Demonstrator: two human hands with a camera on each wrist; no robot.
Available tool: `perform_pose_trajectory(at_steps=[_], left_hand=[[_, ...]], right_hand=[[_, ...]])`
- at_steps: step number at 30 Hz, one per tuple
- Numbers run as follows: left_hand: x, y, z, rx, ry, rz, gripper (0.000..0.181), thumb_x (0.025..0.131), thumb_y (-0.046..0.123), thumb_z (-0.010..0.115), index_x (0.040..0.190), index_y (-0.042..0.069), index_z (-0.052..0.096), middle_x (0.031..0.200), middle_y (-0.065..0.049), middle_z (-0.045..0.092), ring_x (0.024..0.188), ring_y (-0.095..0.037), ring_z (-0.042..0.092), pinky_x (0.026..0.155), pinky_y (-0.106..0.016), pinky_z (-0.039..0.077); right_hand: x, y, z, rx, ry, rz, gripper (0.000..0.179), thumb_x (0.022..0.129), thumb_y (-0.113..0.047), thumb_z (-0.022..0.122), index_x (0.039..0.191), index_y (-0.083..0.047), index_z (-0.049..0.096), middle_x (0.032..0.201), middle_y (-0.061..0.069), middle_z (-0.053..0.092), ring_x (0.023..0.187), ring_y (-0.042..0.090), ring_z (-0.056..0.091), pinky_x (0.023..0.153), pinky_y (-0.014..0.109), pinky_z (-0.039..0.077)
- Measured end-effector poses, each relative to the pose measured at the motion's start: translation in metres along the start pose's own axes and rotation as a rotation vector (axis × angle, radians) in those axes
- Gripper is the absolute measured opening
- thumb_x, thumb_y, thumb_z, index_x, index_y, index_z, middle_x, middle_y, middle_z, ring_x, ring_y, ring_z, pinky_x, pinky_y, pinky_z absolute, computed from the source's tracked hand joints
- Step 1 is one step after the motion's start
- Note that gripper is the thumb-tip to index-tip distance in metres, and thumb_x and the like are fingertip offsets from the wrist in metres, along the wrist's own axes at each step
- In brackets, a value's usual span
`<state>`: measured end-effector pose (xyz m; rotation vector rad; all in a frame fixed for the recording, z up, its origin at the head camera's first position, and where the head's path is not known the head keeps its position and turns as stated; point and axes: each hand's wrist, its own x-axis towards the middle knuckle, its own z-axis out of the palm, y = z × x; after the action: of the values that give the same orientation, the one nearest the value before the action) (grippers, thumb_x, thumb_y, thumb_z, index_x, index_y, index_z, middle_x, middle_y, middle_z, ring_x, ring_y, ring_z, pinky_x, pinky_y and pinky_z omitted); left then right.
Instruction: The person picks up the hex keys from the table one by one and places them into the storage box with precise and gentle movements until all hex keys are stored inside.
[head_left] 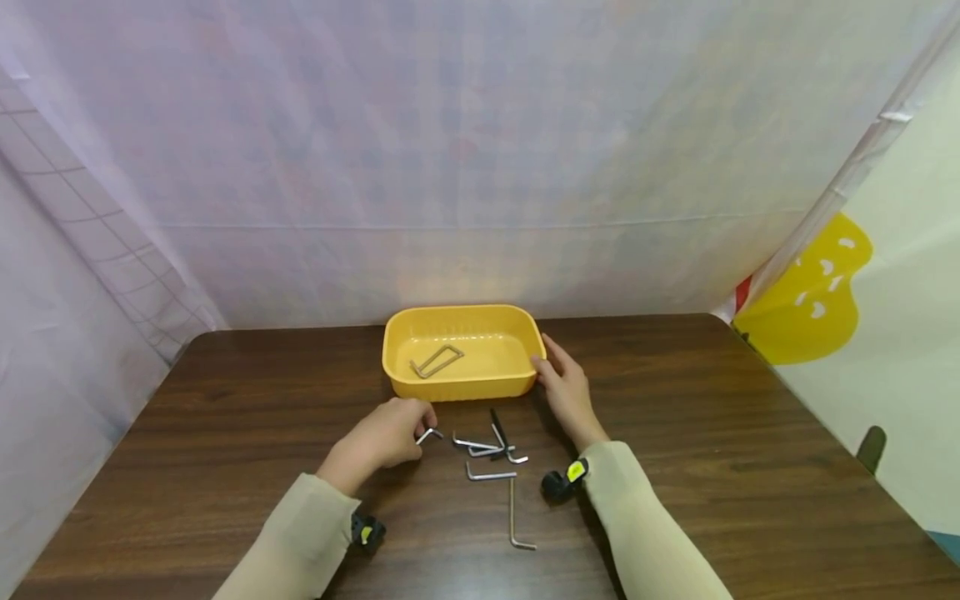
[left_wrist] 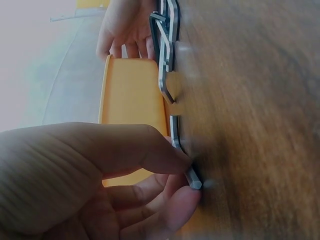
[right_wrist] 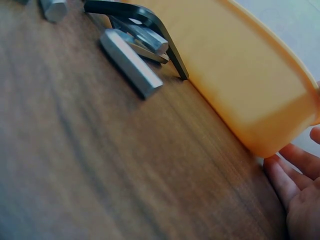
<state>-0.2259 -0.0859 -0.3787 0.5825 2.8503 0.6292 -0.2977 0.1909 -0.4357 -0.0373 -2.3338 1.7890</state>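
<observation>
My left hand pinches a small silver hex key between thumb and fingertips, just above the table in front of the yellow basket. At the basket's right end is my right hand, its thumb at the rim and its fingers around the outer wall. Inside the basket lie bent metal keys that form a long loop shape. Between my hands is a loose pile of silver hex keys with a black hex key among them. Nearer to me lie a silver hex key and a longer hex key.
The dark wooden table extends to both sides of my arms. Right behind the basket hangs a pale curtain along the table's back edge. A yellow printed shape shows on the white cloth at the right.
</observation>
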Motion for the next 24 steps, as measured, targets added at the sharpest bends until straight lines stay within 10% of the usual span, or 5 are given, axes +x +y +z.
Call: perform_pose_trajectory(at_steps=[15, 24], left_hand=[[0.001, -0.003, 0.001, -0.025, -0.004, 0.018, 0.027, 0.072, -0.006, 0.076, 0.088, 0.014, 0.068, 0.077, 0.003, 0.061, 0.072, -0.012, 0.055, 0.069, -0.031, 0.047], [-0.006, -0.005, -0.016, -0.061, 0.031, 0.164, 0.025, 0.072, -0.007, 0.071, 0.091, 0.009, 0.070, 0.075, 0.003, 0.062, 0.071, -0.008, 0.054, 0.067, -0.025, 0.046]], right_hand=[[-0.001, 0.000, 0.000, -0.022, -0.008, 0.010, 0.054, 0.100, -0.029, 0.059, 0.152, -0.022, 0.048, 0.141, 0.012, 0.061, 0.089, 0.013, 0.065, 0.070, 0.018, 0.051], [0.002, 0.006, 0.005, -0.023, -0.019, -0.004, 0.053, 0.101, -0.030, 0.059, 0.152, -0.022, 0.048, 0.143, 0.013, 0.060, 0.095, 0.016, 0.067, 0.073, 0.017, 0.051]])
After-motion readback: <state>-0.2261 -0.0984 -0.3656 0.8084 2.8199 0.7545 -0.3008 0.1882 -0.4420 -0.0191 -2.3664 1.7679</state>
